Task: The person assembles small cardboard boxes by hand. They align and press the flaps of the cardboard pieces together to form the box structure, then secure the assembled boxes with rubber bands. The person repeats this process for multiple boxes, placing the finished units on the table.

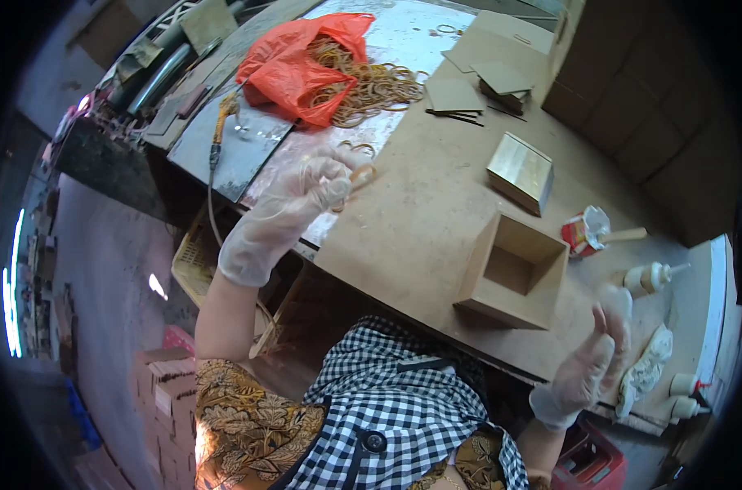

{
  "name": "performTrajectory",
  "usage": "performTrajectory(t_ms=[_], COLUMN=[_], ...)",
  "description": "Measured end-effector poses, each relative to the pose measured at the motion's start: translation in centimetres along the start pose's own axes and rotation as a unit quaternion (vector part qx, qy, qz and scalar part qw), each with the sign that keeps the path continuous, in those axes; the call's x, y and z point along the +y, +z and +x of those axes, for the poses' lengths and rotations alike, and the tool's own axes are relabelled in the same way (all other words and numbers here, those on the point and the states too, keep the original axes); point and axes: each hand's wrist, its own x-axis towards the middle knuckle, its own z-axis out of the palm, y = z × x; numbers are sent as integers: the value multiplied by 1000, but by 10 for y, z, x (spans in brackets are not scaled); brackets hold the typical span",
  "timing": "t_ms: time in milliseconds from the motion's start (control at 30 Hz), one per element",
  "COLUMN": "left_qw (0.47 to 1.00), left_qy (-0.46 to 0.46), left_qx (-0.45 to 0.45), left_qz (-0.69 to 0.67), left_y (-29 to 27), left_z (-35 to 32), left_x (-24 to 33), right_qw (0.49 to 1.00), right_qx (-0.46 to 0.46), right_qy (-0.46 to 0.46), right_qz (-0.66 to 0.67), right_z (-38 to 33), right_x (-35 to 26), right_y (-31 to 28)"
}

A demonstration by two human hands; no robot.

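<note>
My left hand point(310, 192), in a thin clear glove, is raised over the left edge of the workbench point(404, 204) and pinches a tan rubber band point(359, 175) between its fingertips. My right hand point(596, 359), also gloved, hovers with fingers apart and nothing in it over the bench's near right edge. Left of that hand stands an open square wooden box point(514, 273). A closed wooden box point(520, 172) lies farther back.
A red plastic bag point(293, 65) spills a pile of tan rubber bands point(371, 86) at the back. Flat board pieces point(469, 90) lie behind the boxes. A red cup with a brush point(587, 231), glue bottles point(649, 278) and a white rag point(645, 371) sit at the right.
</note>
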Motion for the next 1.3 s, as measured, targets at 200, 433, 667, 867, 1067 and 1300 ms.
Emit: performTrajectory(t_ms=[200, 433, 667, 867, 1067, 1300], left_qw=[989, 970, 943, 939, 937, 770], left_qy=[-46, -109, -108, -39, 263, 401], left_qx=[-95, -127, -102, -168, 223, 269], left_qz=[-101, -176, -297, -298, 61, 416], left_y=[66, 83, 93, 120, 111, 75], left_z=[-22, -38, -54, -58, 39, 102], left_x=[33, 31, 19, 8, 20, -20], right_qw=[961, 943, 954, 932, 891, 926], right_qx=[-221, -307, -230, -93, -87, -63], right_qy=[-24, 110, 156, -87, -143, -16], right_qz=[-162, -66, -115, -340, -421, -373], right_z=[57, 58, 45, 71, 95, 105], right_x=[-47, -45, -40, -21, -7, 16], right_y=[83, 116, 124, 131, 128, 70])
